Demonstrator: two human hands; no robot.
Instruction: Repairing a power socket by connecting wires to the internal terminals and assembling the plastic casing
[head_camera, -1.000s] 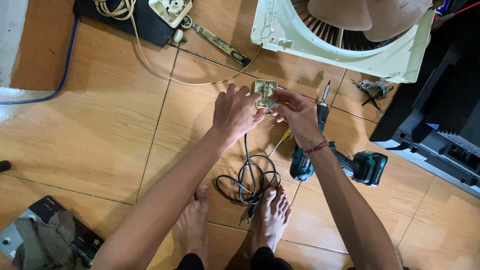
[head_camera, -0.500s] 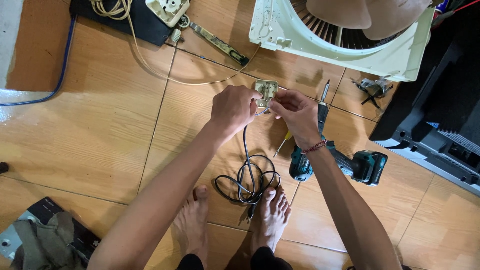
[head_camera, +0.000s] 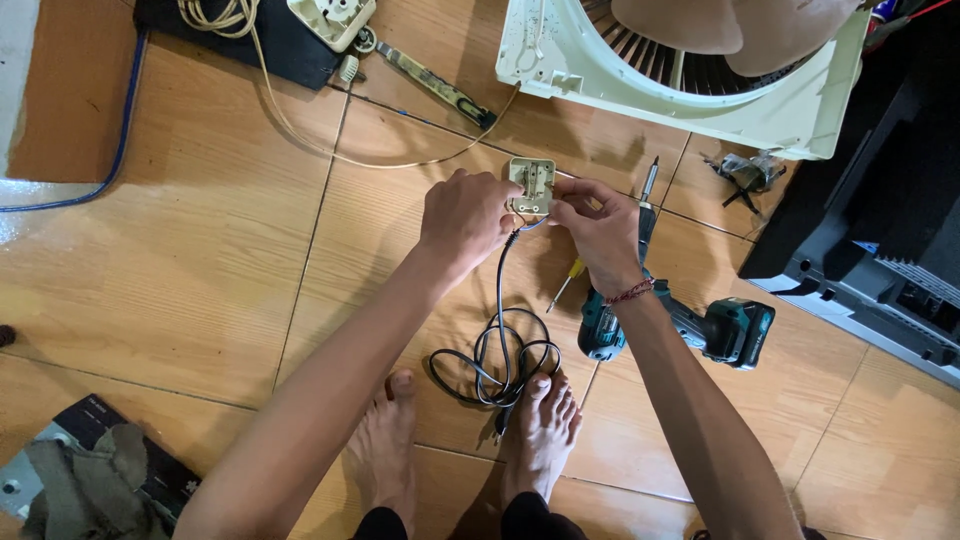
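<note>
Both hands hold a small cream switch box (head_camera: 531, 186) above the floor (head_camera: 200, 270): left hand (head_camera: 466, 217) fingers closed on its left side, right hand (head_camera: 600, 232) fingers pinching its right side. Its black cable (head_camera: 500, 350) hangs to the feet (head_camera: 540, 425).

You hold a small cream switch box (head_camera: 531, 186) flat, face up, above the wood-look floor tiles. Its black cord (head_camera: 500, 350) hangs from its lower edge and lies coiled by your feet.
</note>
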